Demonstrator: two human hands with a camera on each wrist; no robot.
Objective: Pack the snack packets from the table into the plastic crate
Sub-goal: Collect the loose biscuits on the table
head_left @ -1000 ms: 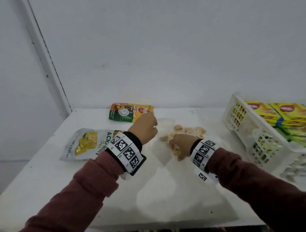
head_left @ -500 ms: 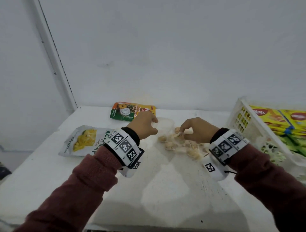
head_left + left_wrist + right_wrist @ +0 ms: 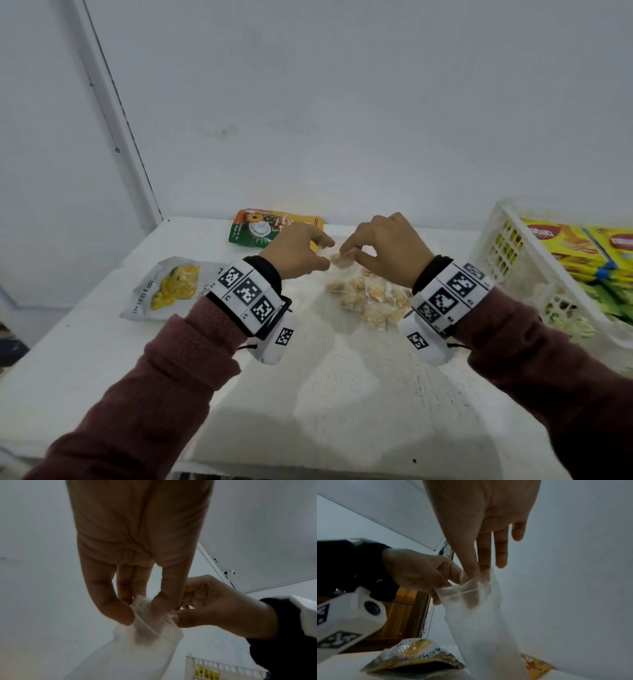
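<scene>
both hands meet over the middle of the white counter (image 3: pixel 102 370), working the mouth of a clear zip bag (image 3: pixel 479 608) of pale snack pieces. the left hand (image 3: pixel 294 251) pinches one side of the bag's mouth between thumb and forefinger; the right hand (image 3: pixel 387 251) pinches the other side, thumb against fingertips, with its outer fingers straight and free. the bag hangs from these two pinches, its filled lower part (image 3: pixel 370 301) lying on the counter below the right wrist.

the step in hand looks like closing or settling this bag before it goes to the crate. to do it well, i'd keep both pinches right on the zip strip, draw the mouth flat and taut so the two lips line up, then run the thumb along the strip end to end. lifting by the thin film alone risks the pieces spilling, so a hand under the filled part seems wise for the carry.

counted: one clear zip bag in the hands; two printed packets on the counter, a jackfruit chips pouch (image 3: pixel 171 287) at the left and a green and yellow pouch (image 3: pixel 260 228) by the wall; one white plastic crate (image 3: pixel 520 274) at the right, already holding yellow and green boxes (image 3: pixel 565 246) whose number cannot be told.
</scene>
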